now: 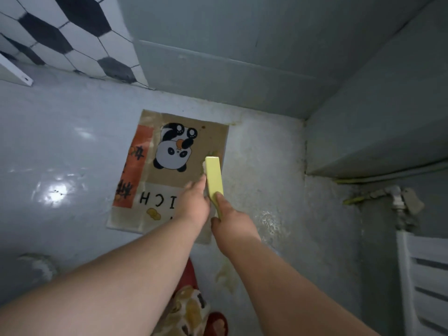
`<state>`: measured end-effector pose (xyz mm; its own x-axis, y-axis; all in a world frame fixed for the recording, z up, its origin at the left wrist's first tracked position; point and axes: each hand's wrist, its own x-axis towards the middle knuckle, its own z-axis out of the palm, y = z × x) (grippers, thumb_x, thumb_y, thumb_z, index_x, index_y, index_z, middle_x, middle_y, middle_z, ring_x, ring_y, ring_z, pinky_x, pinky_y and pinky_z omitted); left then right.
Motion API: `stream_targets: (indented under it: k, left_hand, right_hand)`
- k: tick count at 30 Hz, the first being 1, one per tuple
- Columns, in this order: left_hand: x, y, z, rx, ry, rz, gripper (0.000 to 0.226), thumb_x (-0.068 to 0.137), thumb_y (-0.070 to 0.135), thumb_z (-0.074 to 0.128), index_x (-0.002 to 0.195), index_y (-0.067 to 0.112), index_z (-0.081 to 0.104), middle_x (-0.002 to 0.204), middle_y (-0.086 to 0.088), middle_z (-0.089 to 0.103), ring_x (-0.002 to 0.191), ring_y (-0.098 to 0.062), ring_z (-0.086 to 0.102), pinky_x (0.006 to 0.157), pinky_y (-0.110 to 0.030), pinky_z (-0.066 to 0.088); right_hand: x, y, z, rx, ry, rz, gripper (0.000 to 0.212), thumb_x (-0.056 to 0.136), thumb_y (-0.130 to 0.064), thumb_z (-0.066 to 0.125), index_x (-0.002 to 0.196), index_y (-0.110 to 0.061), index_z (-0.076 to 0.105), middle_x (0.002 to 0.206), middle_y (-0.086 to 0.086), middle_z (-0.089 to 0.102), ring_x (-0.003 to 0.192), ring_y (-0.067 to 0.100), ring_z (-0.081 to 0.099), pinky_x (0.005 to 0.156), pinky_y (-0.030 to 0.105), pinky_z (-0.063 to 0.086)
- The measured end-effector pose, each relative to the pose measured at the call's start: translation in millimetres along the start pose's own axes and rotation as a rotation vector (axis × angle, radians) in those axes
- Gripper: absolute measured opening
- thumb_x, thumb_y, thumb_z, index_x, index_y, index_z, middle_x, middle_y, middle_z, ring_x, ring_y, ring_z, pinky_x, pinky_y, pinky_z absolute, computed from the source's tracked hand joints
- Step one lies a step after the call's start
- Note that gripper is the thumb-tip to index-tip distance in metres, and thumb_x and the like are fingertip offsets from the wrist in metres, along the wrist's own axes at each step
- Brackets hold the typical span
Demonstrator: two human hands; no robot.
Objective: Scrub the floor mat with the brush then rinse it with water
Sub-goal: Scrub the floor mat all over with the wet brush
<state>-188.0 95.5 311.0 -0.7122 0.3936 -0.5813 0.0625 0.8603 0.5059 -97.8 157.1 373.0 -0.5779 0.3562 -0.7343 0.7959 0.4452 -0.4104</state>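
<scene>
A brown floor mat [208,144] with a panda picture, an orange strip and black letters lies flat on the wet grey floor. A yellow-green brush [213,177] rests on the mat's right edge, bristles down. My right hand [230,220] is shut on the near end of the brush. My left hand [194,202] lies beside the brush on the mat; its fingers are hidden behind the brush, so I cannot tell whether they grip it.
Grey walls [242,57] close in at the back and right. A pipe with a tap [397,197] and a white slatted rack [426,282] stand at the right. Black-and-white hexagon tiles [72,37] are at the upper left. Red slippers [215,323] and patterned clothing show at the bottom.
</scene>
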Motion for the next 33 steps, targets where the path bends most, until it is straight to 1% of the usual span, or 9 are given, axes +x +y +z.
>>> stream_targets:
  k: [9, 12, 15, 18, 20, 25, 27, 30, 33]
  left_hand:
    - [64.7, 13.3, -62.8, 0.05, 0.121, -0.072, 0.06, 0.097, 0.012, 0.046, 0.151, 0.025, 0.024, 0.154, -0.005, 0.028, 0.141, -0.025, 0.03, 0.113, -0.038, 0.034]
    - [73.4, 9.6, -72.6, 0.017, 0.142, -0.101, 0.057, 0.097, 0.011, 0.046, 0.15, 0.019, 0.028, 0.153, -0.009, 0.03, 0.141, -0.026, 0.03, 0.114, -0.034, 0.031]
    - [72.5, 5.3, -71.7, -0.05, 0.196, -0.163, 0.051, 0.096, 0.006, 0.047, 0.146, 0.009, 0.037, 0.148, -0.014, 0.039, 0.136, -0.027, 0.037, 0.107, -0.023, 0.03]
    - [59.8, 1.3, -58.6, -0.076, 0.231, -0.32, 0.05, 0.095, 0.009, 0.048, 0.144, 0.012, 0.038, 0.15, -0.012, 0.035, 0.137, -0.028, 0.034, 0.109, -0.03, 0.03]
    - [44.6, 0.4, -41.7, -0.049, 0.254, -0.4, 0.051, 0.095, 0.013, 0.048, 0.145, 0.012, 0.038, 0.149, -0.011, 0.035, 0.137, -0.028, 0.034, 0.11, -0.035, 0.031]
    - [14.3, 10.3, 15.8, -0.165, 0.328, -0.575, 0.049, 0.094, 0.016, 0.049, 0.143, 0.012, 0.041, 0.146, -0.007, 0.039, 0.132, -0.027, 0.038, 0.11, -0.038, 0.037]
    - [3.9, 11.2, 36.6, -0.198, 0.357, -0.604, 0.045, 0.094, 0.013, 0.049, 0.139, 0.01, 0.046, 0.143, -0.008, 0.043, 0.128, -0.028, 0.042, 0.108, -0.036, 0.038]
    - [-7.1, 0.5, 63.5, -0.213, 0.378, -0.633, 0.044, 0.094, 0.012, 0.049, 0.139, 0.011, 0.047, 0.142, -0.008, 0.044, 0.128, -0.028, 0.043, 0.109, -0.033, 0.034]
    - [-11.8, -26.2, 87.1, -0.217, 0.38, -0.619, 0.044, 0.094, 0.012, 0.049, 0.138, 0.012, 0.048, 0.141, -0.009, 0.045, 0.128, -0.028, 0.043, 0.11, -0.032, 0.033]
  right_hand:
    - [69.3, -39.3, -61.3, -0.137, 0.017, -0.059, 0.061, 0.1, -0.028, 0.037, 0.15, -0.045, 0.006, 0.117, 0.012, 0.061, 0.093, 0.026, 0.062, 0.08, 0.036, 0.055]
    - [90.4, -35.9, -82.0, -0.223, 0.007, -0.066, 0.06, 0.101, -0.031, 0.035, 0.15, -0.045, 0.005, 0.109, 0.012, 0.06, 0.082, 0.024, 0.057, 0.072, 0.035, 0.052]
    - [114.2, -27.9, -97.3, -0.362, -0.04, -0.086, 0.06, 0.101, -0.036, 0.035, 0.15, -0.044, 0.003, 0.104, 0.01, 0.057, 0.087, 0.026, 0.059, 0.072, 0.035, 0.051]
    - [138.1, -14.8, -107.8, -0.479, -0.108, -0.136, 0.058, 0.1, -0.039, 0.034, 0.151, -0.044, 0.006, 0.122, 0.013, 0.058, 0.104, 0.03, 0.058, 0.079, 0.034, 0.047]
    - [147.0, -5.2, -114.7, -0.522, -0.175, -0.228, 0.057, 0.1, -0.039, 0.035, 0.151, -0.042, 0.008, 0.127, 0.013, 0.056, 0.109, 0.03, 0.057, 0.082, 0.034, 0.046]
    - [145.5, 23.4, -123.0, -0.621, -0.284, -0.459, 0.055, 0.1, -0.032, 0.04, 0.151, -0.031, 0.018, 0.113, 0.014, 0.062, 0.099, 0.03, 0.058, 0.08, 0.035, 0.049]
    - [145.6, 32.2, -115.7, -0.669, -0.32, -0.496, 0.052, 0.1, -0.032, 0.04, 0.149, -0.03, 0.023, 0.111, 0.014, 0.062, 0.098, 0.03, 0.058, 0.079, 0.036, 0.049]
    - [152.3, 45.8, -93.5, -0.723, -0.343, -0.505, 0.054, 0.1, -0.034, 0.039, 0.151, -0.03, 0.019, 0.114, 0.013, 0.062, 0.098, 0.03, 0.058, 0.07, 0.033, 0.042]
    - [163.3, 54.6, -62.0, -0.76, -0.349, -0.52, 0.056, 0.101, -0.035, 0.039, 0.152, -0.03, 0.017, 0.122, 0.013, 0.06, 0.105, 0.03, 0.057, 0.073, 0.033, 0.042]
